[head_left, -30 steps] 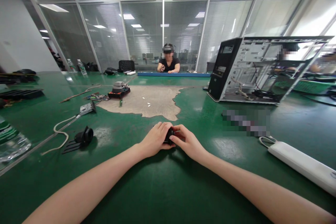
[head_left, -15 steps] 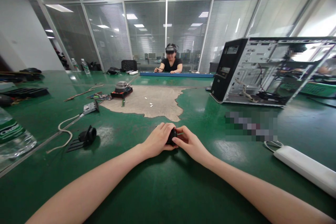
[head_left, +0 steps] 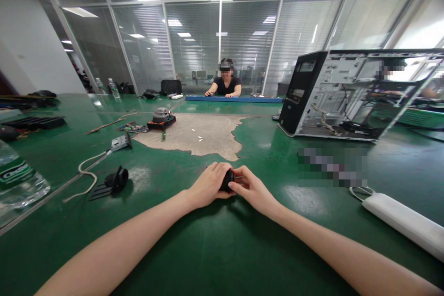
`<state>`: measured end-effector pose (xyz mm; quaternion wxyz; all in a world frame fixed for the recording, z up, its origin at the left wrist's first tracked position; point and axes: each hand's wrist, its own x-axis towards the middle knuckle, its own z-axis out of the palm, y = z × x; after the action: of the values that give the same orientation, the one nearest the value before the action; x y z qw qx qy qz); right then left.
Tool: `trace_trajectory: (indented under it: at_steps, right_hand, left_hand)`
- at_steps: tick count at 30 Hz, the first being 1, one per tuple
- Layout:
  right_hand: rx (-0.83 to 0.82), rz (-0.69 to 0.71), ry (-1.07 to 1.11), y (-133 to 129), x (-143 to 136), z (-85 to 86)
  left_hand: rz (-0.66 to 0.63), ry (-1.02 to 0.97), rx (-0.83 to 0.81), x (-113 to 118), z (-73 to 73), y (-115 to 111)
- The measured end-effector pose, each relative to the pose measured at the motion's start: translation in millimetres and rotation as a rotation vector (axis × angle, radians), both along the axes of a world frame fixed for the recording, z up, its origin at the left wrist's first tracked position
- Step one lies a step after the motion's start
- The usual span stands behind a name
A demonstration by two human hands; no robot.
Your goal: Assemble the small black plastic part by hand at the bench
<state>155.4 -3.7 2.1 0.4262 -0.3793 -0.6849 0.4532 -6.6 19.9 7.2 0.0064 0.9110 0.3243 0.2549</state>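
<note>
Close in front of me, at the middle of the green table [head_left: 194,249], both hands meet on a small black part [head_left: 226,181]. My left hand [head_left: 210,184] wraps over it from the left, with its fingers closed on top and the thumb below. From the right, my right hand [head_left: 250,189] pinches its near end between thumb and fingers. Most of the part is covered, so its exact kind cannot be told. Off to the left lies a black plastic piece [head_left: 116,180] with a round opening and flat prongs, touched by neither hand.
An open computer case [head_left: 305,97] stands at the right, with a white power strip [head_left: 402,217] nearer me. A heatsink fan [head_left: 162,118] sits on a brown sheet [head_left: 208,134]. A water bottle [head_left: 19,180] stands left. Across the table sits a person [head_left: 227,84].
Both hands stay almost still around the black part. The view has shifted very slightly.
</note>
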Motion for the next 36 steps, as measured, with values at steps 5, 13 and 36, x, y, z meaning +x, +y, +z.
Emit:
trace_trajectory:
  at_steps: [5,13,36]
  right_hand:
    - [0.104,-0.013,0.000,-3,0,0.5]
    - [0.069,-0.103,0.065,6,15,-7.2]
    - [0.098,-0.075,0.034,3,-2,-5.0]
  left_hand:
    - [-0.006,-0.009,-0.014,-1,0.2,0]
    - [0.004,-0.038,-0.028,0,-1.0,1]
    - [0.022,-0.025,0.010,0,-3.2,0]
